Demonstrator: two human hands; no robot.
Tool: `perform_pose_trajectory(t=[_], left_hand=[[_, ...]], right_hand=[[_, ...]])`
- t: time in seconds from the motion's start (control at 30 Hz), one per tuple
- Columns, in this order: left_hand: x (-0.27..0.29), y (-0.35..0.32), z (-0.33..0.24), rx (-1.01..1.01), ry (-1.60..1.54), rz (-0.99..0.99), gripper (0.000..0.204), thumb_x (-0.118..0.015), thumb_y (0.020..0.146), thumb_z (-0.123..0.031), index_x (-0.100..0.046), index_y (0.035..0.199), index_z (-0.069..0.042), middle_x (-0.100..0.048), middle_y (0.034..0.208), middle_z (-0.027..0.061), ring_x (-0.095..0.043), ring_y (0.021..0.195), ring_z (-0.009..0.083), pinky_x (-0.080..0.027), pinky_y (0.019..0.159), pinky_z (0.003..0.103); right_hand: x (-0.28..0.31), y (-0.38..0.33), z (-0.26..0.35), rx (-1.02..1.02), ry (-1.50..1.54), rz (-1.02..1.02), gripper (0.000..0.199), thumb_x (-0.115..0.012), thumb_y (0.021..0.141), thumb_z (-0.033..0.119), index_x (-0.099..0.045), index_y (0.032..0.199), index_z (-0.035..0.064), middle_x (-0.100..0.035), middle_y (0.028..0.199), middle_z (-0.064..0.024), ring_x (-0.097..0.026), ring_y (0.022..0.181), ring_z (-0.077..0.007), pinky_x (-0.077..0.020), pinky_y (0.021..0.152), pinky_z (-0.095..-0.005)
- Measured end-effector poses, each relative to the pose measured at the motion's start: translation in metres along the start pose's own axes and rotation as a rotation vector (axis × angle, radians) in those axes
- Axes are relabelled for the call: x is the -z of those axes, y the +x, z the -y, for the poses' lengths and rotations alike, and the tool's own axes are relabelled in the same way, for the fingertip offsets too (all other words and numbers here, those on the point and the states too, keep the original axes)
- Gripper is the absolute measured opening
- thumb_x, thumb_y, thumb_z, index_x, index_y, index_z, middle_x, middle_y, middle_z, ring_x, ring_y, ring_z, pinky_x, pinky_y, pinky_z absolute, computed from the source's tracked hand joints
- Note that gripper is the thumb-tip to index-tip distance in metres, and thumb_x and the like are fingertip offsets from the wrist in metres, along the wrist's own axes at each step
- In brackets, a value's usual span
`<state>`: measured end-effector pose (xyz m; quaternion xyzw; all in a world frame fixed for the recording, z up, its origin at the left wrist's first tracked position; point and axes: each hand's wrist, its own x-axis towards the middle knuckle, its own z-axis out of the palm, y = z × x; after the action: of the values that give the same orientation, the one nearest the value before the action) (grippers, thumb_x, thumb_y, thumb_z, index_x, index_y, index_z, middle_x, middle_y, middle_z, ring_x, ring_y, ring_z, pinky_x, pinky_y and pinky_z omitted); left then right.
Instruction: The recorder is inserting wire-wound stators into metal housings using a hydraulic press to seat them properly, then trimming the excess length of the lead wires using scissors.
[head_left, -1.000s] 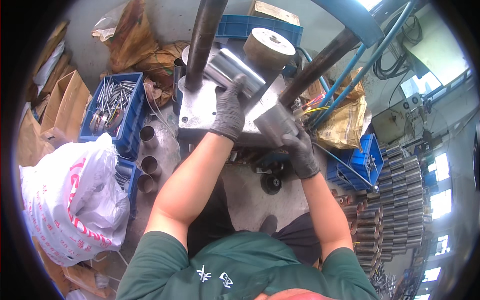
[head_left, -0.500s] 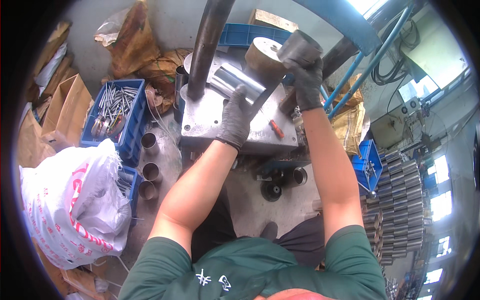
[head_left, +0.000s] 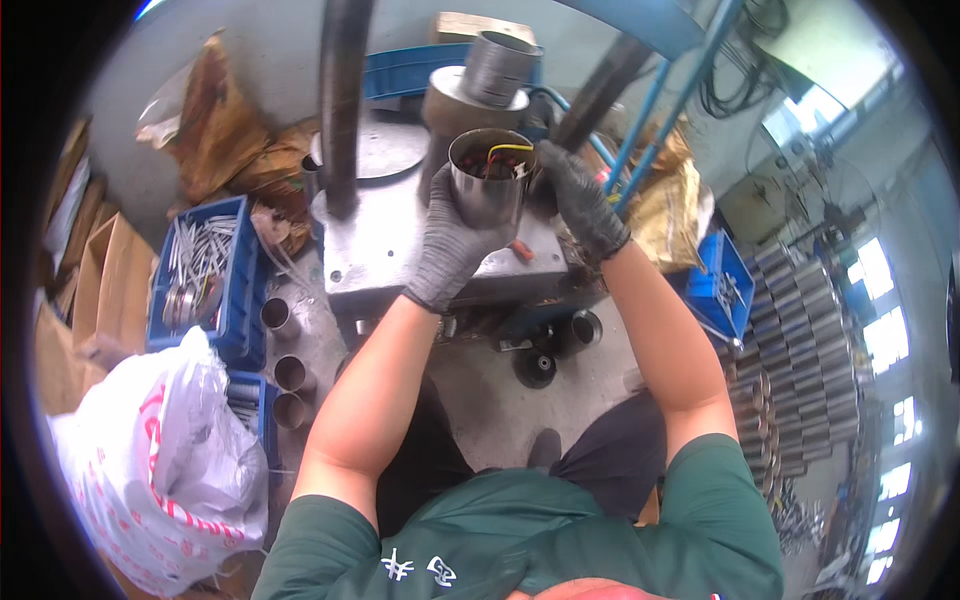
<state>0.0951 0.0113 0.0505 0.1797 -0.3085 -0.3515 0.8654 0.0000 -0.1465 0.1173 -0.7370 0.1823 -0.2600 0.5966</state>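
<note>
A shiny metal motor housing [head_left: 487, 200] is held upright above the steel machine table; its open top shows dark red windings and yellow and red wires [head_left: 510, 150]. My left hand [head_left: 455, 240], in a dark grey glove, is wrapped round its left side and front. At the right edge of the rim is my right hand [head_left: 585, 205], gloved alike, its fingers bent against the housing; their tips are partly hidden. Behind, a grey metal sleeve [head_left: 500, 68] stands on a thick round metal block [head_left: 450, 105]. An orange-red tool handle [head_left: 521, 250] lies on the table [head_left: 380, 265].
Dark steel posts [head_left: 343, 110] rise left and right of the block. Blue bins [head_left: 243, 290] of metal parts and a white sack [head_left: 150, 450] are at left. Metal tubes [head_left: 280, 318] stand on the floor; many more are stacked [head_left: 810, 370] at right, near a small blue bin [head_left: 722, 290].
The grey sleeve has left my right hand and stands on the block. My left hand has turned the housing from lying tilted to upright, and my right hand has come down beside it.
</note>
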Motion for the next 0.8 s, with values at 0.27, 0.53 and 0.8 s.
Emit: perform_pose_trajectory(t=[0.27,0.53,0.8], left_hand=[[-0.023,-0.031,0.039,-0.237,1.335,0.535,0.103,-0.091,0.062,-0.01,-0.037,0.15,-0.006,-0.053,0.137,0.0171,-0.051,0.132,0.0294,-0.043,0.112,0.039],[-0.038,-0.073,0.13,0.232,0.958,0.657,0.084,-0.079,0.072,0.005,-0.041,0.147,-0.003,-0.054,0.139,0.0151,-0.053,0.13,0.0274,-0.046,0.111,0.038],[-0.003,-0.085,0.09,0.329,1.509,0.908,0.067,-0.074,0.082,-0.002,-0.049,0.145,-0.003,-0.057,0.132,0.0169,-0.057,0.126,0.0312,-0.046,0.109,0.038]], right_hand=[[0.078,-0.141,-0.03,-0.308,0.164,0.131,0.042,-0.062,0.09,0.01,-0.057,0.131,0.0027,-0.071,0.099,-0.0069,-0.069,0.078,-0.0134,-0.0574,0.063,-0.0272],[0.18,-0.255,-0.111,-0.309,-0.001,-0.159,0.034,-0.06,0.086,0.007,-0.066,0.12,0.0055,-0.065,0.081,-0.0019,-0.06,0.068,-0.0104,-0.05,0.058,-0.0271],[0.257,-0.404,-0.188,-0.604,0.138,-1.004,0.013,-0.06,0.089,0.018,-0.061,0.082,0.0082,-0.06,0.064,-0.0037,-0.053,0.046,-0.0129,-0.0421,0.04,-0.0316]])
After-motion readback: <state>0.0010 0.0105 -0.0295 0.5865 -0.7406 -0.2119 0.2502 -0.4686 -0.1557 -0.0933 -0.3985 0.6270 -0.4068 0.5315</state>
